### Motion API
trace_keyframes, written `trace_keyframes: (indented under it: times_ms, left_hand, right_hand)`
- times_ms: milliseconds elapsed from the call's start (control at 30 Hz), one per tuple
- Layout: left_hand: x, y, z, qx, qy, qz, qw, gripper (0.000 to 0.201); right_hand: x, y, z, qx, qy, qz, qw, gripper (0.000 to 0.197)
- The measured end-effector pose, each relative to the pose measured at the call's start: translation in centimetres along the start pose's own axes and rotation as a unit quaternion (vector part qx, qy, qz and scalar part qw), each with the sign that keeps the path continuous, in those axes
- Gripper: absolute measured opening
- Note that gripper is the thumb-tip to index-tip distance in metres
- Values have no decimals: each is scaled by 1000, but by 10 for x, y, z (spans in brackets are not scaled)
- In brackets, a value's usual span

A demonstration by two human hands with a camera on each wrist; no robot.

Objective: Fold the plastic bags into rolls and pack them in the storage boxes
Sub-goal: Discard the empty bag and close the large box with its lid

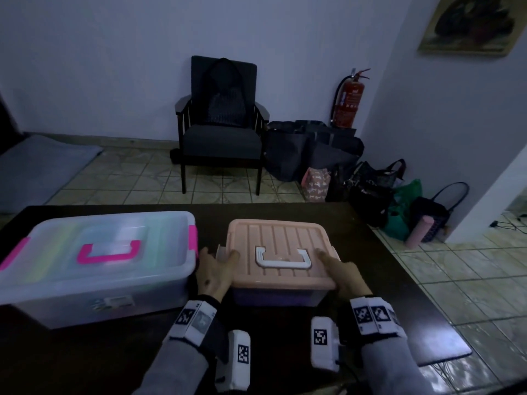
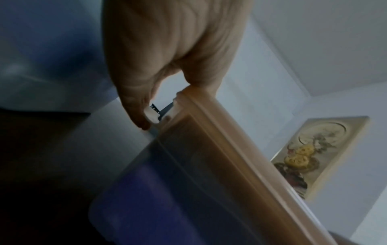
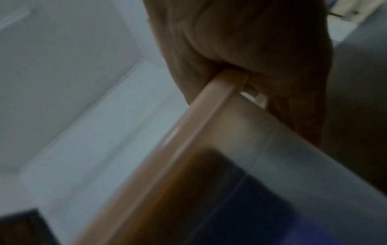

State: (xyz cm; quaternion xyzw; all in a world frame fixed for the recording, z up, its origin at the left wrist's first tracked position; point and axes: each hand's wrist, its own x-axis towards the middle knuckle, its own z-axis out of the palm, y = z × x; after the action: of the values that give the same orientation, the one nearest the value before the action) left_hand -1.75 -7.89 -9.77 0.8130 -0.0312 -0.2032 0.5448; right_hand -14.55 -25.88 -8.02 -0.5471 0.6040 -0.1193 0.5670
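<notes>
While both hands clasp its near corners, the small storage box [image 1: 281, 292] sits between them on the dark desk [image 1: 85, 357]: the left hand [image 1: 212, 273] has its thumb on the peach lid [image 1: 281, 246] and a finger at the side latch [image 2: 154, 116], and the right hand [image 1: 343, 276] pinches the lid's edge from above and below. Thin, stiff plastic like this probably weighs little and may slip, so the rim under the lid looks the surest hold. Beyond the left hand sits the larger clear box [image 1: 94, 266], lid on.
</notes>
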Motion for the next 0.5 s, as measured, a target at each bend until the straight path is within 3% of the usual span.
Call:
trace_keyframes:
  times_ms: [67, 133, 200, 300, 400, 433, 500]
  left_hand:
    - [4, -2, 1, -36, -6, -49, 998, 81]
    - [6, -4, 3, -84, -16, -74, 994, 68]
    - [6, -5, 4, -99, -1, -50, 994, 58]
    - [5, -8, 8, -121, 34, -24, 992, 61]
    - [5, -7, 10, -219, -1, -56, 974, 52]
    - [5, -6, 10, -216, -15, -39, 975, 39]
    - [2, -2, 8, -103, -23, 26, 994, 22]
  right_hand:
    - [0, 1, 2, 14, 34, -28, 999, 67]
    - [-1, 3, 4, 20, 56, -75, 995, 58]
    - [-3, 6, 5, 6, 68, -125, 990, 51]
    - [-6, 9, 6, -24, 78, -179, 981, 46]
    - [-7, 8, 7, -46, 87, -204, 974, 42]
    - [-8, 7, 7, -50, 89, -203, 974, 42]
    - [-8, 6, 7, -60, 90, -205, 973, 43]
